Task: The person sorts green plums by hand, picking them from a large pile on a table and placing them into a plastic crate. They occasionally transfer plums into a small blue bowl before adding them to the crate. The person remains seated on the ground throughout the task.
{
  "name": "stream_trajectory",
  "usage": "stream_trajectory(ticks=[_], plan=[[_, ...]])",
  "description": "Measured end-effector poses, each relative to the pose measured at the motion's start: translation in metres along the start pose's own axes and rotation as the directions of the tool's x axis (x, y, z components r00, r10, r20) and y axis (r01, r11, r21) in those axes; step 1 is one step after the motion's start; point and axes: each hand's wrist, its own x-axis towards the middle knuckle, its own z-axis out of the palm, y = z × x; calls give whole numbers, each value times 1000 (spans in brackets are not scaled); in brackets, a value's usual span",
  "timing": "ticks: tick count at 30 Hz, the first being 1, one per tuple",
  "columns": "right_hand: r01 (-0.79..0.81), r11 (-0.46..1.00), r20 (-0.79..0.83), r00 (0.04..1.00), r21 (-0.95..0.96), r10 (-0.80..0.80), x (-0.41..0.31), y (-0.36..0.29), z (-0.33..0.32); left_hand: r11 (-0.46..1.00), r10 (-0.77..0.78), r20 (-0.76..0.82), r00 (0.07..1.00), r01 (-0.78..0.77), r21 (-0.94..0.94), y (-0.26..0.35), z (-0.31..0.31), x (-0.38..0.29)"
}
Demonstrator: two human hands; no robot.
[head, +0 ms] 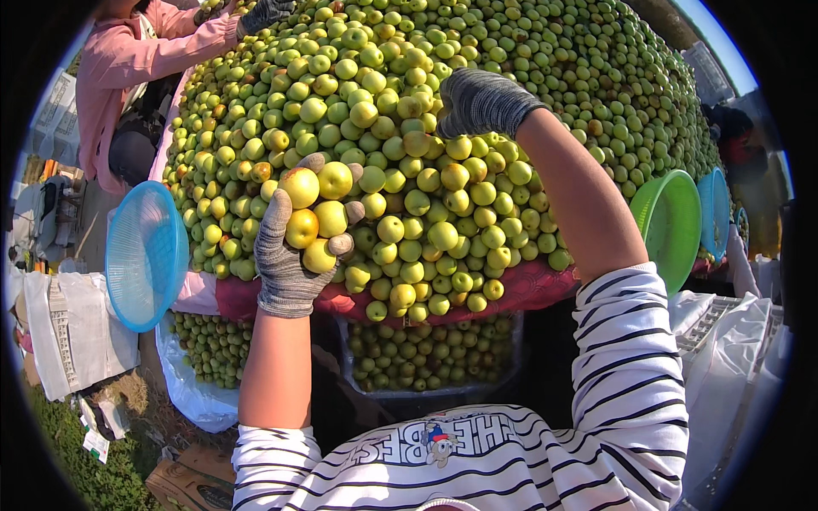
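A large heap of round yellow-green fruits, apparently jujubes (443, 236), spreads before me on a red cloth (533, 281). My left hand (289, 276), in a grey knit glove with pale fingertips, is turned palm up over the heap's near left part. Several larger yellowish fruits (331, 218) rest in it, some with brownish-red patches, held by the curled fingers and thumb. Farther up the heap, my right hand (482, 104) wears the same kind of glove, its back towards me. Its fingers bend down to the fruits, and whatever lies under them is hidden.
A blue plastic basket (146, 255) stands tilted at left; green (668, 230) and blue (712, 211) baskets are at right. Below the table edge, a lined crate (434, 388) holds more fruits. A co-worker in a pink jacket (137, 57) reaches a gloved hand (263, 16) into the heap.
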Motion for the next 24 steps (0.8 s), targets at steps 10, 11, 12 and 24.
stream_trajectory(ticks=[10,11,12,24], plan=[[334,37,-334,943,942,-4,-220,-61,160,957,-282,-80,956,274,-100,-92,25,-87],[203,-10,-203,979,979,26,-234,-71,176,963,-266,-138,954,259,-69,-105,25,-101],[226,-36,-225,974,973,33,-247,-78,191,959,-279,-165,946,265,-101,-116,23,-113],[-162,699,131,987,697,98,-324,-85,300,909,-409,-339,847,410,-71,-154,-22,-228]])
